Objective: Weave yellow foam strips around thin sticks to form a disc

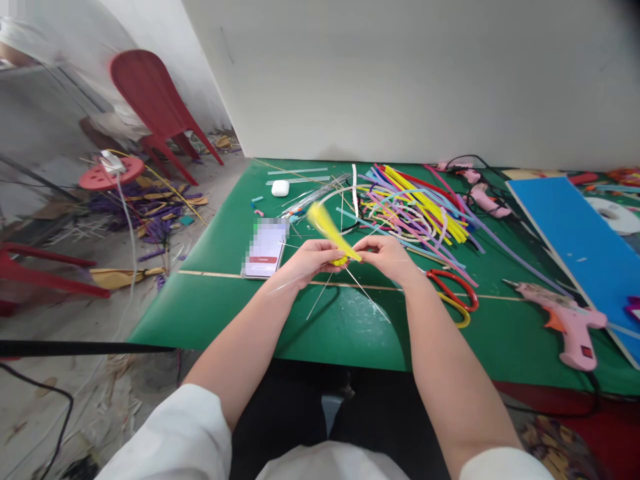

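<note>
Both hands are close together above the green table (210, 313). A yellow strip (330, 230) runs between them, its upper end blurred. My left hand (320, 260) is closed on the yellow piece near its curled base. The fingertips of my right hand (383, 257) pinch the strip's lower end. Thin clear rods (367, 295) spread outward from the point between the hands, several of them pointing down and to the sides. Where the rods join is hidden by the fingers.
Behind the hands lies a pile of coloured strips (415, 207). A phone (265, 247) and a white case (281, 188) are at left. Red-handled scissors (455, 287), a pink glue gun (575, 320) and a blue board (575, 247) are at right.
</note>
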The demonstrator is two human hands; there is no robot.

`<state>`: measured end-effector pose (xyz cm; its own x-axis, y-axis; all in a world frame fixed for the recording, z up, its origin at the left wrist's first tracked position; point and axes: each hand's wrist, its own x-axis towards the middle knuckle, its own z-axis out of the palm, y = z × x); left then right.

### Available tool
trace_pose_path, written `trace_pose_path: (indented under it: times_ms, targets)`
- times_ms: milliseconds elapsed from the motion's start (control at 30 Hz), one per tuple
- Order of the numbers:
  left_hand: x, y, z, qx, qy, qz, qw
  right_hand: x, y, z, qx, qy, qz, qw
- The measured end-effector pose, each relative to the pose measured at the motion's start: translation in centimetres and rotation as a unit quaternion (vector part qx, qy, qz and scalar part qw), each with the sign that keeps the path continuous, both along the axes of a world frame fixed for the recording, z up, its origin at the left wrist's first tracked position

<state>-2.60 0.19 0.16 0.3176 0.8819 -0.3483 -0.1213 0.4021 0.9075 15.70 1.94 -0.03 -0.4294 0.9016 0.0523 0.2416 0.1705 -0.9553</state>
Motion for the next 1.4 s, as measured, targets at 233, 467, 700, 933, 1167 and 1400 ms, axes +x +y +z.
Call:
trace_pose_path:
  times_ms: [233,467,700,933,1167,1400]
  targets:
    - [-0.3,-0.22,0.04,0.018,0.016,-0.029,0.999,0.13,-0.06,0.02,-0.03,0.035,0.033,0.998]
    - [-0.15,-0.51,0.62,0.018,0.012,-0.052,0.998,0.2,-0.12,0.03,-0.022,0.029,0.041,0.999]
    - [-0.17,-0.46,0.49,0.014,0.002,-0.07,0.997,0.02,-0.21,0.16,-0.045,0.047,0.055,0.996]
    - [-0.51,-0.28,0.3,-0.01,-0.051,-0.064,0.997,0.36,-0.08,0.26,-0.032,0.037,0.052,0.997]
    - [-0.67,-0.08,0.01,-0.005,-0.052,-0.052,0.997,0.42,-0.21,0.57,-0.025,0.037,0.048,0.998]
    - [-0.45,-0.18,0.36,-0.013,-0.047,-0.046,0.998,0.32,-0.28,0.61,-0.022,0.022,0.032,0.999]
